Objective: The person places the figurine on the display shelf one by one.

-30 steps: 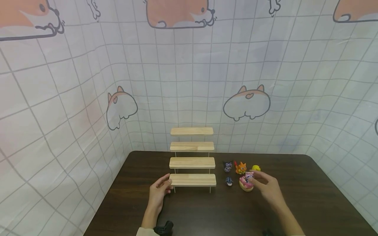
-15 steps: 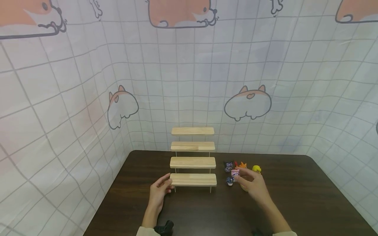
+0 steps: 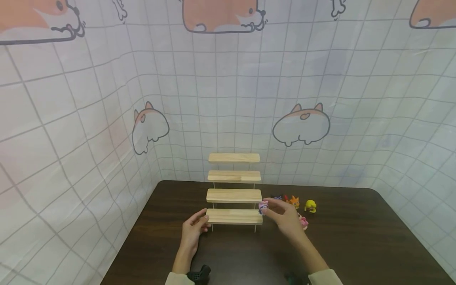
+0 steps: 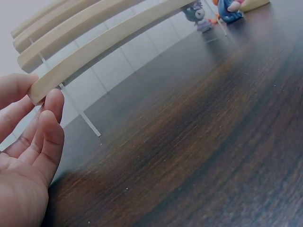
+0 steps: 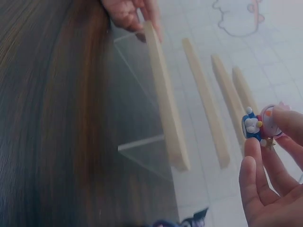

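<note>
Over a dark table, as seen from the head, a person's right hand pinches a small pink-headed figurine between thumb and fingers, just beside the right end of the lowest board on a four-tier stand. The figurine's long axis stands roughly upright, crossing the board's left-to-right run; the left hand is at the far end. Tabletop spreads before the stand, while a yellow figurine and an orange figurine lie beyond the right hand.

From the left wrist, thumb and fingers grip the lowest board's end, above a thin leg; a gray figurine stands near the opposite end.

From the right wrist, thumb and fingertips clamp the figurine's head, its blue body free and pointing toward the tabletop. Behind it run the upper boards' edges; whether it touches them cannot be told.
</note>
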`<state>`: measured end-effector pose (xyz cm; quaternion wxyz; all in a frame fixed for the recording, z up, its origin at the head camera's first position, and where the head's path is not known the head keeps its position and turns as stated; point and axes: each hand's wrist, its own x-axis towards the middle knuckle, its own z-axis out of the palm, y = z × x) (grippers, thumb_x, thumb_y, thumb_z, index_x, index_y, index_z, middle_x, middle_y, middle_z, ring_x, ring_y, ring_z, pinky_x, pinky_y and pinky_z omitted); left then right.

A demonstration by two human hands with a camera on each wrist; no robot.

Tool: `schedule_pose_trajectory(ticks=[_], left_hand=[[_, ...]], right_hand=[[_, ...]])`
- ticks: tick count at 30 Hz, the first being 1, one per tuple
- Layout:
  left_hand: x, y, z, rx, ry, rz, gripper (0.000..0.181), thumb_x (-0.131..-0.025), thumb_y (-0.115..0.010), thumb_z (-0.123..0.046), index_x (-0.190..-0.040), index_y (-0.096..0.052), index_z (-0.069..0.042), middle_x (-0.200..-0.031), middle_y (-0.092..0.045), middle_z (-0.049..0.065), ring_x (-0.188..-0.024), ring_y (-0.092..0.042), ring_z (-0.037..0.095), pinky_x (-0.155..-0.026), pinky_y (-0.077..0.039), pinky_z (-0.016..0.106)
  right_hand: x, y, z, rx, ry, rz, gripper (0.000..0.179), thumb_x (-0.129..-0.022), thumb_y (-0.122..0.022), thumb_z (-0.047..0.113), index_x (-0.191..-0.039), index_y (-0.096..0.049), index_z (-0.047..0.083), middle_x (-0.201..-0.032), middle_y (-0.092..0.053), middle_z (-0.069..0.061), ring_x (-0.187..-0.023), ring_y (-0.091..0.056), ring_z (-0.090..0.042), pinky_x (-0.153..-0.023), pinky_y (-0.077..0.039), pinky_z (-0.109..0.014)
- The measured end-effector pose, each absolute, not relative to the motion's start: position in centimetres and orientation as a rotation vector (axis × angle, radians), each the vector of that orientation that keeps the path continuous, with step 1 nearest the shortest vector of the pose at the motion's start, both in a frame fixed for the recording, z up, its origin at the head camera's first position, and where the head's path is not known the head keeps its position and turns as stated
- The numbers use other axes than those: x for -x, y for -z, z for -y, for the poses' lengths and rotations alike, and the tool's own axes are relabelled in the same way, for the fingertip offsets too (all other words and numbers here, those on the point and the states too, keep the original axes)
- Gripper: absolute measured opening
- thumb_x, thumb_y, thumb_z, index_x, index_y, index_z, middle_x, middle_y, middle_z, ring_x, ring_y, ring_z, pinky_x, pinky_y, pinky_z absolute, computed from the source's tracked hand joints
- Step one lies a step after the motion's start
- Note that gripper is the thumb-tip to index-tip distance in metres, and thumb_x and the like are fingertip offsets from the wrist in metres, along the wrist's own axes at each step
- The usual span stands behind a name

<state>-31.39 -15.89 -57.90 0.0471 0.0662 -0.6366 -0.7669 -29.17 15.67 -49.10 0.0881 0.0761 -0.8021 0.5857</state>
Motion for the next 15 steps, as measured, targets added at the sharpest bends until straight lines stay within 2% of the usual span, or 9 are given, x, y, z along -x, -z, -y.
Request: schedule_pose_trajectory(ticks=[6,15], left_hand=[[31.5,57.9,15.9,-0.214,2.339,1.933,0.044,-0.097,-0.072,-0.015,-0.137,-0.063,-0.002,-0.091,-0.072,-0.001,-0.075,-0.069,0.012,-0.065,-0.055,0.022],[31.4,57.9,15.9,-0.224,2.343,1.938,0.046,-0.097,-0.072,-0.018,-0.138,-0.063,-0.002,-0.088,-0.070,-0.003,-0.075,-0.069,0.010,-0.066,-0.055,0.022]], right_hand=[[29.9,48.5,-13.5,-0.259,-1.778,2.372,0.037,-0.090,-0.081,0.025,-0.124,-0.074,0.013,-0.118,-0.075,-0.009,-0.109,-0.069,-0.021,-0.087,-0.054,-0.025],[31.2,47.9,-10.8,-0.295,-1.769,2.355,0.035,-0.088,-0.082,0.027,-0.121,-0.076,0.017,-0.108,-0.075,-0.008,-0.094,-0.072,-0.017,-0.077,-0.056,-0.029]])
